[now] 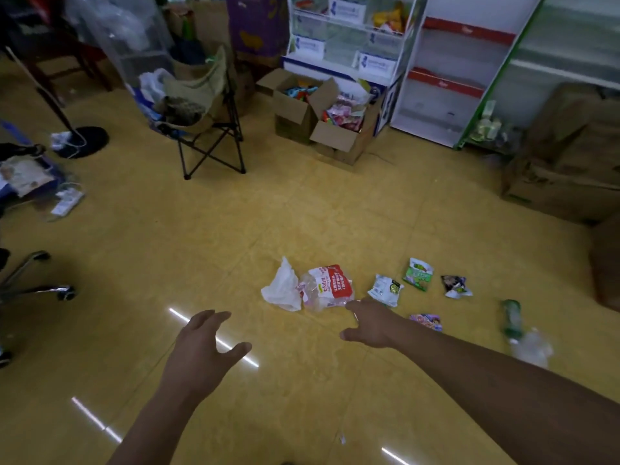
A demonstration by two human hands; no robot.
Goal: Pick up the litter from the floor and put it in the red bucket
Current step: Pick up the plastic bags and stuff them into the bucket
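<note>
My left hand [201,350] and right hand [372,325] reach over the floor [302,213], fingers [214,318] spread, holding nothing. The red-printed bag [330,286] lies just beyond my right fingers, a white bag [283,288] beside it and wrappers [385,290] further right.

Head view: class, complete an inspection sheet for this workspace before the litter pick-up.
Surface: glossy yellow floor, light streaks.
Job's things: white bag, red-white wrapper, white packet, green packet, dark packet, purple packet, green bottle on floor; red bucket not seen.
Clutter: open cardboard boxes of packets.
Grippers: left hand open; right hand open, fingers reaching toward the wrapper.
Cables: white cable by stand base; power strip.
Surroundings: folding chair, shelves.
</note>
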